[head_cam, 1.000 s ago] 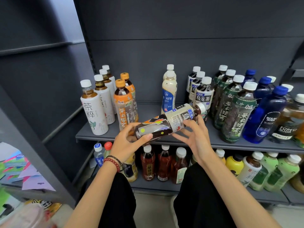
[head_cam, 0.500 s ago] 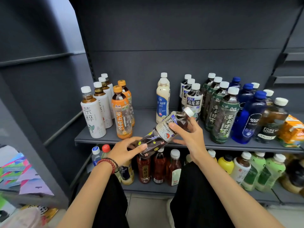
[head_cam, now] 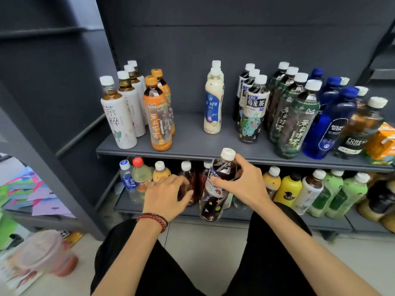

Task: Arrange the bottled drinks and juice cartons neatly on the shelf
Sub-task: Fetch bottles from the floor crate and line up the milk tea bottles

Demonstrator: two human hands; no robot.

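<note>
Right hand (head_cam: 241, 184) clamps 1 bottle (head_cam: 210, 204) upright, frame centre, likely bound for the matching row (head_cam: 253, 112) above; left hand (head_cam: 166, 193) relaxed, empty.

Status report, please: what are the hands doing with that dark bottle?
Right hand grips dark tea bottle, near upright, before upper shelf. Left hand loose beside it, holds nothing. Matching tea bottles on shelf ahead; no obstacle seen.

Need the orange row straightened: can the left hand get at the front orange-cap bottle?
Probably yes. The left hand is empty just below the shelf edge, and the orange-cap bottle stands at the front, nothing before it.
</note>
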